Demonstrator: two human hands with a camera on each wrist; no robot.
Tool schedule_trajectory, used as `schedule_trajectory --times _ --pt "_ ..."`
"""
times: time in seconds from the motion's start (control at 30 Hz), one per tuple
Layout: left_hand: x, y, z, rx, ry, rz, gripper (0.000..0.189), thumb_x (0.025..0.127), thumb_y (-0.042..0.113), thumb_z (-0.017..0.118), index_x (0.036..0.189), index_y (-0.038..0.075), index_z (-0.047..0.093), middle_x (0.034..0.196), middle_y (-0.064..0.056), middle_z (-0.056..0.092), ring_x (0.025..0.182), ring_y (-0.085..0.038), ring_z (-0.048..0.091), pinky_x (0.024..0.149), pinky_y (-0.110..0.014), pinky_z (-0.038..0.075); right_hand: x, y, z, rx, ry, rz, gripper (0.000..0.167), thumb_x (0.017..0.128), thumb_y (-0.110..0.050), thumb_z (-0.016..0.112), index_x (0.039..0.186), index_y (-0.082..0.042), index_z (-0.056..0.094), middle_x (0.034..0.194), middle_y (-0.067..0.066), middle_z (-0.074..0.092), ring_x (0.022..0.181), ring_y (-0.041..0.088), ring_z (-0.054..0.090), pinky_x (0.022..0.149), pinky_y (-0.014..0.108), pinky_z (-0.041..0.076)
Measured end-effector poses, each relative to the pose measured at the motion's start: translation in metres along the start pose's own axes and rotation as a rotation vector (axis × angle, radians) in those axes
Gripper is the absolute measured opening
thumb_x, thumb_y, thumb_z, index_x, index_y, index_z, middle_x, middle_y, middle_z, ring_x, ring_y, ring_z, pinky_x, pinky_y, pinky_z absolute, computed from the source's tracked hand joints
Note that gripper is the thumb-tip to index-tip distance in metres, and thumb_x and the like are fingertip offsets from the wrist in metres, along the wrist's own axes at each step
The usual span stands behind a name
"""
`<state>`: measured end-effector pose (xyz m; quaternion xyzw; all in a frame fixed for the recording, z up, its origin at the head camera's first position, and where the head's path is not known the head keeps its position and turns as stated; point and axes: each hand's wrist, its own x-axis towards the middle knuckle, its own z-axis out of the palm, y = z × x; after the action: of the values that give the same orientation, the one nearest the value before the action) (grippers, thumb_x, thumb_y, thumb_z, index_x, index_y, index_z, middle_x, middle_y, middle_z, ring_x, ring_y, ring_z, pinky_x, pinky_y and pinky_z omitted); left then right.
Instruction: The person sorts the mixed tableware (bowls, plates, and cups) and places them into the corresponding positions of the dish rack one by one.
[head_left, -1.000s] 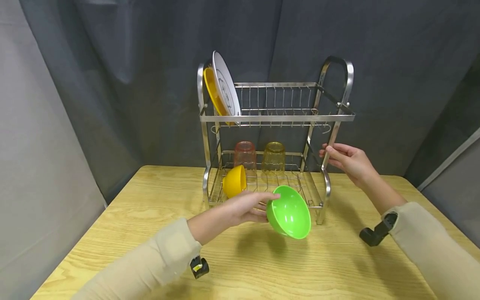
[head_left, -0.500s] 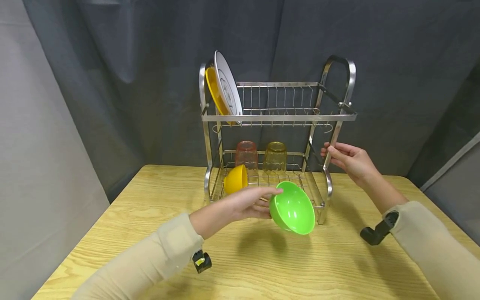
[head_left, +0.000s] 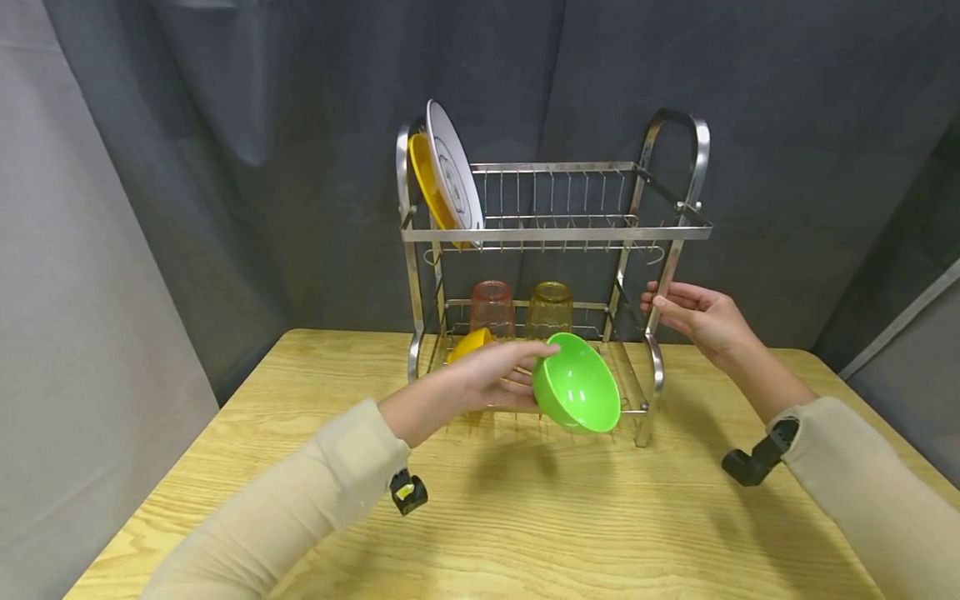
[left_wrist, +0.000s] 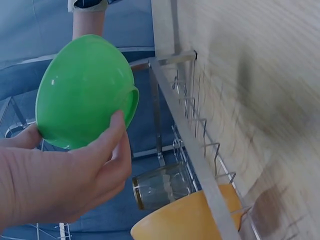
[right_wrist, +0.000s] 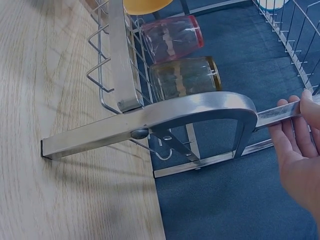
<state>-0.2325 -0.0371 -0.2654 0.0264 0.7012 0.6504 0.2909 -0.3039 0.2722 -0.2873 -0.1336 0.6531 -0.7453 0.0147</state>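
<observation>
A bright green bowl (head_left: 579, 387) is tilted on its side in front of the rack's lower tier, its hollow facing toward me and right. My left hand (head_left: 504, 375) pinches it, the thumb at the rim and the fingers at its underside; the left wrist view shows fingertips by the foot ring of the bowl (left_wrist: 85, 92). My right hand (head_left: 701, 317) holds the right front post of the metal dish rack (head_left: 555, 236) between thumb and fingers. Behind my left hand, a yellow bowl (head_left: 468, 343) leans in the lower tier, partly hidden.
Two upside-down glasses, a pink one (head_left: 492, 310) and an amber one (head_left: 551, 310), stand at the back of the lower tier. A white plate (head_left: 454, 171) and a yellow plate (head_left: 429, 183) stand at the upper tier's left end. A dark curtain (head_left: 300, 167) hangs behind the wooden table (head_left: 525, 533).
My left hand has raised the green bowl and brought it nearer the lower tier, covering more of the yellow bowl. My right hand stays on the rack post.
</observation>
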Motion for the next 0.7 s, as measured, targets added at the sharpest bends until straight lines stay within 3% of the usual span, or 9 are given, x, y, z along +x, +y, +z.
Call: schedule_trajectory --times 0.27,0.47,0.7 --pt "0.001 0.011 -0.006 0.024 -0.013 0.016 0.051 0.094 0.033 0.059 0.135 0.003 0.049 0.135 -0.023 0.051 0.118 -0.034 0.059 0.104 -0.042 0.05 0.0 0.001 0.0 0.009 -0.023 -0.021 0.018 0.091 -0.008 0.063 0.101 -0.021 0.071 0.099 -0.009 0.075 0.091 0.003 0.071 0.081 0.013 0.055" --pt "0.005 0.018 -0.011 0.127 0.054 0.04 0.058 0.092 0.036 0.063 0.133 -0.003 0.05 0.13 -0.024 0.058 0.115 -0.034 0.063 0.096 -0.038 0.055 -0.001 0.002 -0.001 -0.019 -0.019 -0.025 0.017 0.091 -0.01 0.063 0.101 -0.022 0.071 0.099 -0.011 0.074 0.091 0.002 0.071 0.081 0.012 0.055" --pt "0.009 0.024 -0.014 0.297 0.143 0.056 0.071 0.089 0.04 0.065 0.138 -0.006 0.042 0.129 -0.025 0.058 0.111 -0.031 0.066 0.092 -0.036 0.057 0.0 0.004 -0.001 -0.025 -0.016 -0.031 0.016 0.091 -0.012 0.064 0.102 -0.022 0.07 0.1 -0.011 0.074 0.092 0.001 0.071 0.081 0.011 0.054"
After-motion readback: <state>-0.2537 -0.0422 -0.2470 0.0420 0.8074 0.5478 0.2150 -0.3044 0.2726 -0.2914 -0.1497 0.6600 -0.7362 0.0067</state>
